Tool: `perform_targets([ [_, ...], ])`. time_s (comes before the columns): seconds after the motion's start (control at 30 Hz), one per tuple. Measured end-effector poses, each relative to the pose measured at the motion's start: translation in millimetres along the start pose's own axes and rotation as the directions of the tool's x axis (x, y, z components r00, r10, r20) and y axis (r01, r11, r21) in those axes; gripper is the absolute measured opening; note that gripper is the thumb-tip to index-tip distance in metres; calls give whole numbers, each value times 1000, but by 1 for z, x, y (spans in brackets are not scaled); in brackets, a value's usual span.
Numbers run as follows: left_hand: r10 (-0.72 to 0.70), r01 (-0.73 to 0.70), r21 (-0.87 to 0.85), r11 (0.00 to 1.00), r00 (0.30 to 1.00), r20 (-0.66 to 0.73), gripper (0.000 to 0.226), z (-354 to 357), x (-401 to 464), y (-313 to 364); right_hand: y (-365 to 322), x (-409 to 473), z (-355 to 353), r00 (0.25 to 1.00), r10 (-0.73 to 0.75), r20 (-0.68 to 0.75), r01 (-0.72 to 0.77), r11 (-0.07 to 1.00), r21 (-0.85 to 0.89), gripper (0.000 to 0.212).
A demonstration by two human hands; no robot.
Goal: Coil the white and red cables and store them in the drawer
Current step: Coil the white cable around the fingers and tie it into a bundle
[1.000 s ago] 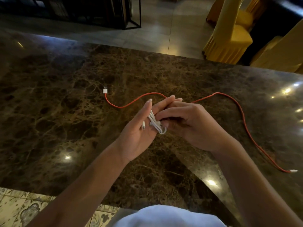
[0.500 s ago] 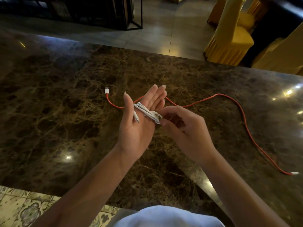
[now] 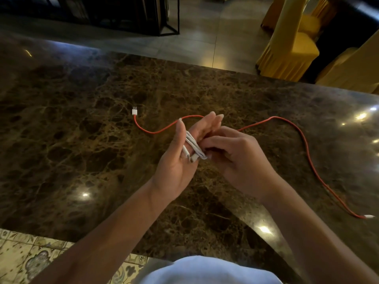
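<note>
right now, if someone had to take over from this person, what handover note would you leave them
Left hand: open, palm up, with the white cable wound around its fingers.
Right hand: pinching the bundle's near end, apparently tucking or tightening it.
Red cable: lying loose and uncoiled across the marble table, one plug at the far left, the other at the right near the edge.
Done: white cable nearly coiled.
Left: finish securing the white coil, coil the red cable, put both in the drawer. No drawer is in view, so you will have to find it.
</note>
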State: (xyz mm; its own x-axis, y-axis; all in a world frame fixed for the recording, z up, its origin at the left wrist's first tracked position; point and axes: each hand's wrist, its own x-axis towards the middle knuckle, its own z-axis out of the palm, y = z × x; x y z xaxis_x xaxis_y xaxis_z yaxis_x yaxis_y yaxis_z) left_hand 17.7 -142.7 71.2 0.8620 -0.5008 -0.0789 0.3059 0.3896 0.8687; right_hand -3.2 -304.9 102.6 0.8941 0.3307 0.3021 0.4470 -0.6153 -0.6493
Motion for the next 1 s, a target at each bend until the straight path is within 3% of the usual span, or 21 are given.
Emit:
perform_targets([
  [0.1, -3, 4, -15, 1000, 999, 54, 80, -5, 2, 6, -3, 5, -5, 997, -62, 43, 63, 998, -8, 22],
  [0.3, 74, -70, 51, 996, 993, -87, 74, -3, 7, 11, -17, 0, 8, 985, 169, -32, -160, 966, 203, 39],
  [0.4, 66, -59, 74, 995, 993, -95, 76, -4, 8, 11, -25, -5, 12, 974, 199, -113, -181, 972, 148, 33],
  [0.5, 38, -27, 113, 993, 995, -93, 77, -4, 7, 6, -31, -5, 8, 976, 138, -168, -128, 990, 65, 23],
  [0.67, -9, 28, 187, 982, 995, -98, 88, -3, 11, -4, -27, 4, 7, 993, 99, 63, -92, 989, -113, 33],
  [0.77, -32, 46, 194, 980, 997, -74, 102, -6, 10, -3, -20, 5, 13, 987, 118, 108, -108, 990, -91, 36],
  [0.83, -43, 57, 187, 981, 996, -77, 101, -11, 9, -5, -16, 4, 14, 982, 137, 130, -136, 991, -16, 33],
  [0.9, -42, 56, 185, 981, 996, -80, 102, -13, 4, -8, -14, 3, 12, 974, 190, 124, -209, 964, 165, 29],
  [1.0, -89, 116, 304, 946, 991, -100, 93, 4, -6, -16, -13, 9, 3, 950, 302, 76, -298, 811, 503, 33],
])
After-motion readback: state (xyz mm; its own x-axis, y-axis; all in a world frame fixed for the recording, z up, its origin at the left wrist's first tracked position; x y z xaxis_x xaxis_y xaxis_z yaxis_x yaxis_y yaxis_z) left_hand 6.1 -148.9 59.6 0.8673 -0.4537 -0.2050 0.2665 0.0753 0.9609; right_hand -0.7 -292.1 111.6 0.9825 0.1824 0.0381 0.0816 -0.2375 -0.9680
